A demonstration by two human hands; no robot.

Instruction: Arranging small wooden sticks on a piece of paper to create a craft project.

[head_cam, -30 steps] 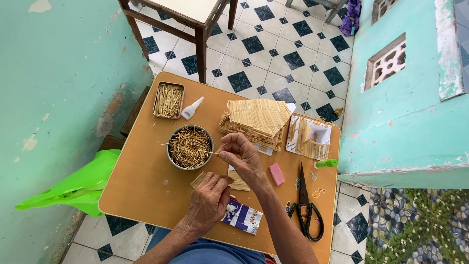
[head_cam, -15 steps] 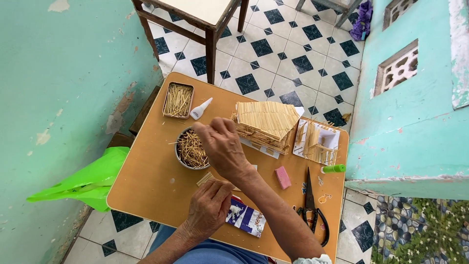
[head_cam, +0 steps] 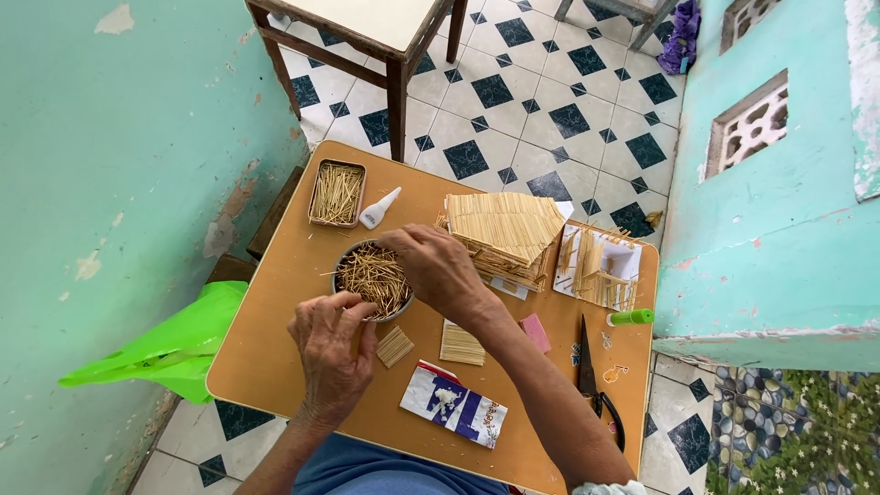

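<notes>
Both hands pinch at sticks in the bowl.

Working on the table, I steady the bowl with my left hand, fingers narrowed on its rim; right hand nips one stick, best lifted singly, clear of the house.

I am noting that the right hand is covering the right rim of the round bowl of sticks, and its fingers are hiding whatever they are pinching. The left hand is overlapping the bowl's lower edge. The forearm is masking part of the scissors. The picture's edges are cutting off the wooden chair above and both elbows below. The small objects beside the scissors are too small to identify.
</notes>
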